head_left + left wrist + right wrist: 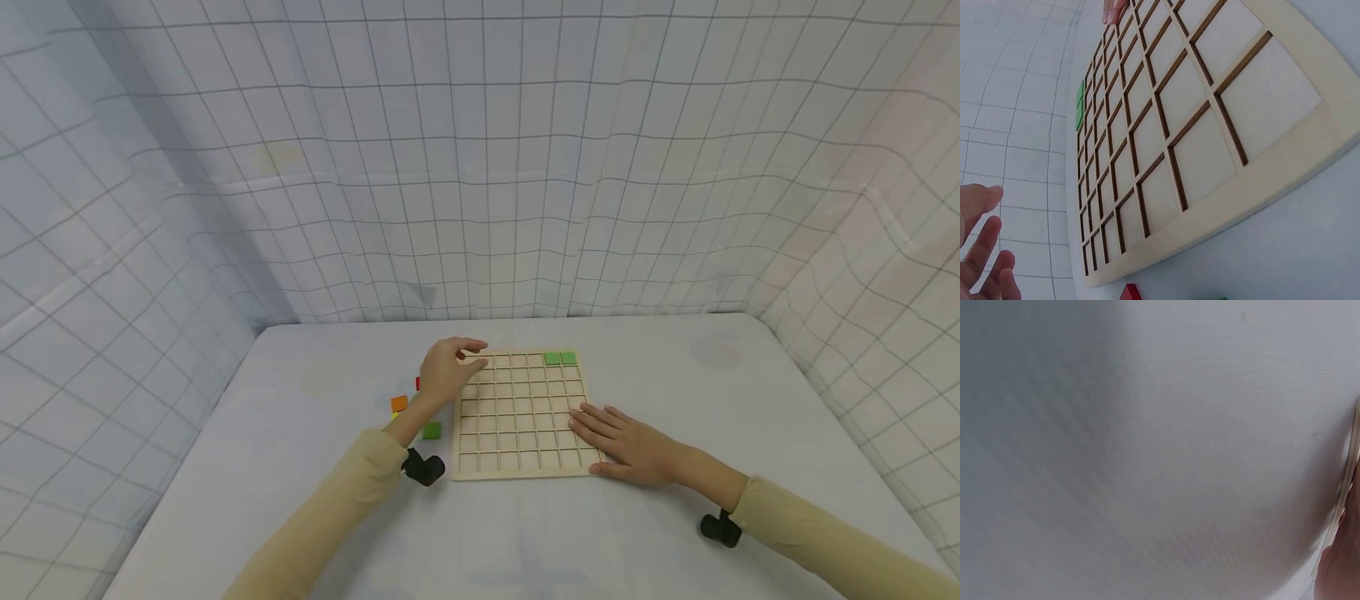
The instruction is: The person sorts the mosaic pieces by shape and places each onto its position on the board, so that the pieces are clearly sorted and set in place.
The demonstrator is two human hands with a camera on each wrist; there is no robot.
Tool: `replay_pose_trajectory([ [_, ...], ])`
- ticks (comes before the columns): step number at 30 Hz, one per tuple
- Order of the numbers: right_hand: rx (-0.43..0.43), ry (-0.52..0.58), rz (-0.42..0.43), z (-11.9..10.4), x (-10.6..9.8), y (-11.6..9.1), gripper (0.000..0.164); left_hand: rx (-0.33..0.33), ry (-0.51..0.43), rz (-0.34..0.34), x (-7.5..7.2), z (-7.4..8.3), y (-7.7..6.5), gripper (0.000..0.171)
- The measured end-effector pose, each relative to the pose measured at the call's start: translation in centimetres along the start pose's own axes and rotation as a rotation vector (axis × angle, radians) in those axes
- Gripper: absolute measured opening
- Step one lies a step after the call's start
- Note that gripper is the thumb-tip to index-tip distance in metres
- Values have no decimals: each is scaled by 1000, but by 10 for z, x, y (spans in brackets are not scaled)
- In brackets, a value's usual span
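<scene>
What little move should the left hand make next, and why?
Probably reach back for the loose green tile left of the board: the left hand looks empty, and two green tiles already sit in the board's far right corner.

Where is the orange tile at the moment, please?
In the head view, the orange tile lies left of the wooden grid board, just beyond a partly hidden yellow tile.
</scene>
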State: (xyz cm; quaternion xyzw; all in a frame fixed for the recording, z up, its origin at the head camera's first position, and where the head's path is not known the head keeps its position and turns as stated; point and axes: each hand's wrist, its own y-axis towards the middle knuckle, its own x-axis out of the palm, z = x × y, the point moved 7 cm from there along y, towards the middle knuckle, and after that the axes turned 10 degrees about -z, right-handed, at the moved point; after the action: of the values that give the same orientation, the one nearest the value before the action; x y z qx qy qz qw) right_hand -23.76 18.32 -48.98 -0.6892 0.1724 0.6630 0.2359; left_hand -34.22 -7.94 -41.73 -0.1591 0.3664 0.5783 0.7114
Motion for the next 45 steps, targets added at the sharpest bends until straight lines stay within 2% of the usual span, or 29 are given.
replay_pose_trajectory([
  [15,2,28,-9,0,2,0,67,-54,37,39,-30,-25,-19,28],
  [23,3,19,-3,0,1,0,67,-90,66,30,-35,-44,-27,29],
  [34,5,23,-6,1,2,0,68,-38,51,89,-47,-49,-42,27],
  [41,16,40,-13,1,0,0,68,-141,35,25,-44,-64,-46,32],
  [45,20,54,-16,0,1,0,68,-182,41,15,-44,-72,-51,33],
])
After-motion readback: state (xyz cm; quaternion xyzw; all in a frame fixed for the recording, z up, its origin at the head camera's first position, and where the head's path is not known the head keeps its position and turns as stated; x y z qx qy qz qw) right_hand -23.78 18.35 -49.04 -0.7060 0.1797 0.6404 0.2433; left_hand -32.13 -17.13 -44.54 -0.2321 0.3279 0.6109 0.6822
